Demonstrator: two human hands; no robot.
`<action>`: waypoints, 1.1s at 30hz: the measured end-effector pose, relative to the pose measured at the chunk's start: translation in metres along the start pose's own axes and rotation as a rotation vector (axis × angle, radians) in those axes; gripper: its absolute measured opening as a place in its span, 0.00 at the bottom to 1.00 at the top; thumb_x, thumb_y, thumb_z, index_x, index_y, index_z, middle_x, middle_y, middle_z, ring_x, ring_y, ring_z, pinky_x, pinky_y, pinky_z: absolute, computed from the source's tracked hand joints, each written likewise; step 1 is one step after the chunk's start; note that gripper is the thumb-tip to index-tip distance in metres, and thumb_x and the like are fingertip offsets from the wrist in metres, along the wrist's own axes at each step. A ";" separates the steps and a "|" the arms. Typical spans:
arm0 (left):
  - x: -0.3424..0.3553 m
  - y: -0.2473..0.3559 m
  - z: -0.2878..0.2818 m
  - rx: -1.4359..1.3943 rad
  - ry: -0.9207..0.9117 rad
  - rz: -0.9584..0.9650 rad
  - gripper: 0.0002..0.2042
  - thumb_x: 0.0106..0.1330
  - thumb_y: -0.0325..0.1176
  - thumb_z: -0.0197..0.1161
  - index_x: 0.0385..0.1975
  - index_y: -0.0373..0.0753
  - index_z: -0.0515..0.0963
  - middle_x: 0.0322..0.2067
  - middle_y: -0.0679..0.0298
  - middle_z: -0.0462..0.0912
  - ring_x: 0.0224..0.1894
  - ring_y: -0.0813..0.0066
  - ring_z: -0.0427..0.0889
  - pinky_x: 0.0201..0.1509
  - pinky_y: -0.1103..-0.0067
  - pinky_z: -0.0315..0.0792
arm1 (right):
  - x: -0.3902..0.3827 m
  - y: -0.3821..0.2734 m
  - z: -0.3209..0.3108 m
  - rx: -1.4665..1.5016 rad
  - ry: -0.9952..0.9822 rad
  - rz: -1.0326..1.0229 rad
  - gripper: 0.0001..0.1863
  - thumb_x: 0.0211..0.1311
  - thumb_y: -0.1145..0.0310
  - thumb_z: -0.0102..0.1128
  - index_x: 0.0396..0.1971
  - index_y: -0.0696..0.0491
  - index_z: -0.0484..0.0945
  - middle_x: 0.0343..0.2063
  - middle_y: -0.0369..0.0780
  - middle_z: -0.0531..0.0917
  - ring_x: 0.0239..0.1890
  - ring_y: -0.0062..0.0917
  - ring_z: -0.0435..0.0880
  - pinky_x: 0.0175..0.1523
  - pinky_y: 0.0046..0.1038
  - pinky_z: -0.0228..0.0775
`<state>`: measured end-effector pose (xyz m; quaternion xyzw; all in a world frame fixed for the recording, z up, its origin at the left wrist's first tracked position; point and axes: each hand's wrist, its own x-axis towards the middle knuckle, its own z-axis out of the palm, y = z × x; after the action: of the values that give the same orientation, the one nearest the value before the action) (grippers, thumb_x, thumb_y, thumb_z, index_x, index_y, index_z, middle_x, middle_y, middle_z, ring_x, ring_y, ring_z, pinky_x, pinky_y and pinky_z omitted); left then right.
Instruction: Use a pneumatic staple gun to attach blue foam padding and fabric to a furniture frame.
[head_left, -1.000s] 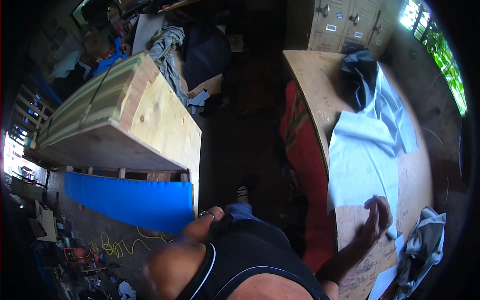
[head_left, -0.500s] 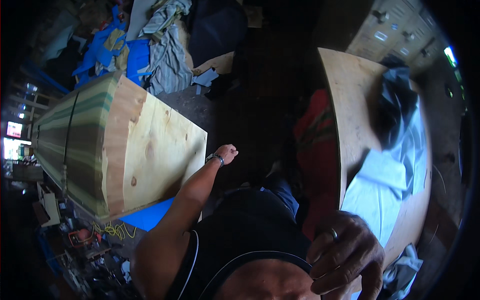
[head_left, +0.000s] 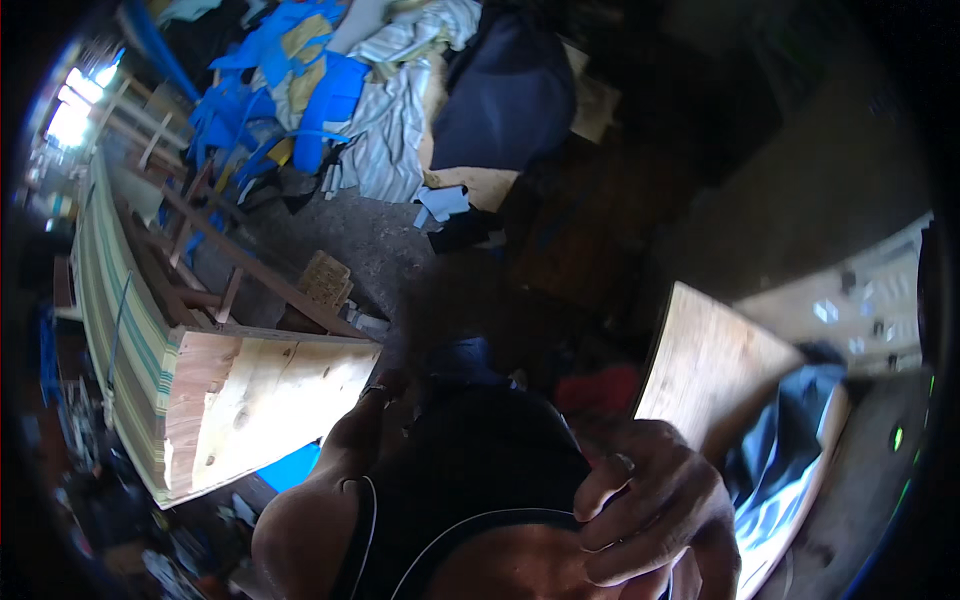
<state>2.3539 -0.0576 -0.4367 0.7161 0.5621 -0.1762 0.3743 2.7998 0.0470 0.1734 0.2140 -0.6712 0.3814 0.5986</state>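
My right hand [head_left: 660, 505] is raised close in at the lower right, its fingers curled inward; whatever they may hold is hidden. Low at my left side, beside the near end of a long wooden furniture frame [head_left: 265, 400], hangs my left hand [head_left: 388, 385], dark and smeared by motion. Striped green and tan fabric [head_left: 125, 330] covers the frame's outer side, and bare plywood closes its near end. Inside it, brown wooden bars show.
Blue, striped and dark fabric pieces [head_left: 390, 130] lie heaped on the floor ahead. To the right, a plywood board [head_left: 700, 350] carries dark and pale blue material [head_left: 790, 430], with metal lockers [head_left: 860, 300] behind. Clutter lies at the lower left.
My view has swung, bringing the frame's inside bars and more of the fabric heap into sight. The left hand has dropped closer to my body. My right hand stays raised and curled.
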 end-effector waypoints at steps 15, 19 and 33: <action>0.310 0.016 -0.268 0.110 0.050 -0.010 0.18 0.72 0.43 0.51 0.48 0.43 0.86 0.51 0.51 0.87 0.54 0.49 0.85 0.59 0.57 0.77 | 0.084 0.210 -0.239 -0.093 0.269 0.174 0.23 0.74 0.72 0.59 0.42 0.15 0.84 0.29 0.41 0.85 0.18 0.20 0.77 0.24 0.24 0.69; 0.393 0.021 -0.405 0.034 0.037 -0.205 0.20 0.73 0.43 0.49 0.48 0.40 0.86 0.54 0.50 0.86 0.57 0.48 0.84 0.63 0.57 0.76 | 0.080 0.243 -0.325 -0.027 0.080 0.273 0.15 0.73 0.64 0.64 0.54 0.28 0.79 0.30 0.46 0.87 0.24 0.28 0.85 0.31 0.32 0.79; 0.606 0.150 -0.570 0.178 0.296 -0.134 0.25 0.68 0.56 0.57 0.46 0.39 0.85 0.45 0.47 0.88 0.50 0.49 0.87 0.57 0.60 0.77 | -0.027 0.291 -0.702 -0.615 0.051 0.717 0.12 0.70 0.64 0.67 0.38 0.60 0.84 0.29 0.41 0.88 0.30 0.29 0.88 0.37 0.32 0.81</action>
<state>2.5839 0.7556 -0.4190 0.7256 0.6397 -0.1423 0.2100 3.0383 0.7616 0.0675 -0.2278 -0.7697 0.3527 0.4810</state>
